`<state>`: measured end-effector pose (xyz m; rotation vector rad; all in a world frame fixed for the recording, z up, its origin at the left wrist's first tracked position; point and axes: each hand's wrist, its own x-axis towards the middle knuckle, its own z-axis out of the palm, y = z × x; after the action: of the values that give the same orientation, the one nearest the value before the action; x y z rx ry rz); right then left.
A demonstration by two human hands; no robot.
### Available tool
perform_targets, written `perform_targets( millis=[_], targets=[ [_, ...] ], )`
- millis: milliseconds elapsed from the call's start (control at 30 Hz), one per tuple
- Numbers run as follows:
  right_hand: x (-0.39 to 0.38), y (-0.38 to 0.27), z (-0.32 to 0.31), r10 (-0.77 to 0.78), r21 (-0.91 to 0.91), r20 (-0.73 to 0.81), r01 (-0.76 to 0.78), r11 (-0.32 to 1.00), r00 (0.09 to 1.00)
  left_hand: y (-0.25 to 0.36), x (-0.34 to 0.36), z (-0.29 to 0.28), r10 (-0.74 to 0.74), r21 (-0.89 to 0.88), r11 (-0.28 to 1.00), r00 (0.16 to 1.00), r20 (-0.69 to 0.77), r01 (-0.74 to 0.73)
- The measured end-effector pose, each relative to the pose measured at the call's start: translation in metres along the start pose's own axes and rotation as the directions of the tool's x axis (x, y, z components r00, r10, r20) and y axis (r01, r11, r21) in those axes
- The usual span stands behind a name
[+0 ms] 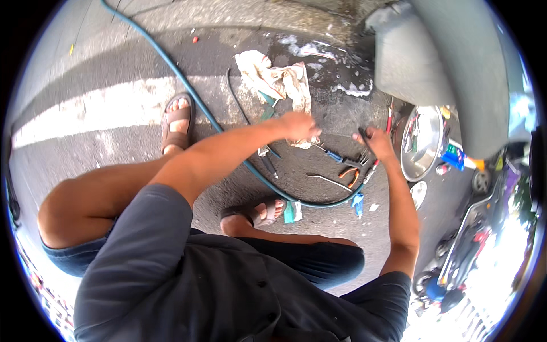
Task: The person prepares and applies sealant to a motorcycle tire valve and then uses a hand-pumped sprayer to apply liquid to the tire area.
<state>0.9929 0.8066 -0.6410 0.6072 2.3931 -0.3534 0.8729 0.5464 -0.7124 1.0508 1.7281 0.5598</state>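
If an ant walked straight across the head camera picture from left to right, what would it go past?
Left sandal → left hand → orange-handled tool → right hand → metal bowl → blue packet.

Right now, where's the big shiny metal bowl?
In the head view, the metal bowl is on the right side, between the person's right hand and the blue packet.
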Motion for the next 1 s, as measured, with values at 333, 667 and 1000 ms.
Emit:
perform_targets(
  millis=[333,667,1000],
  targets=[
    [-0.078,0.150,0.094,0.653,0.194,-0.140,-0.626,0.755,0.744,-0.065,-0.013,-0.080,-0.047,-0.429,0.903,0.985,-0.164,-0.028],
    [-0.029,0.133,0.114,0.640,0.548,-0.288,-0.425,0.720,0.713,0.060,-0.008,-0.176,0.279,0.083,0.953,0.733,-0.621,-0.292],
    [0.017,0.144,0.073,0.536,0.466,-0.294,-0.370,0.803,0.791,0.046,-0.004,-0.215,0.036,-0.642,0.312,0.684,-0.728,-0.700]
  ],
)
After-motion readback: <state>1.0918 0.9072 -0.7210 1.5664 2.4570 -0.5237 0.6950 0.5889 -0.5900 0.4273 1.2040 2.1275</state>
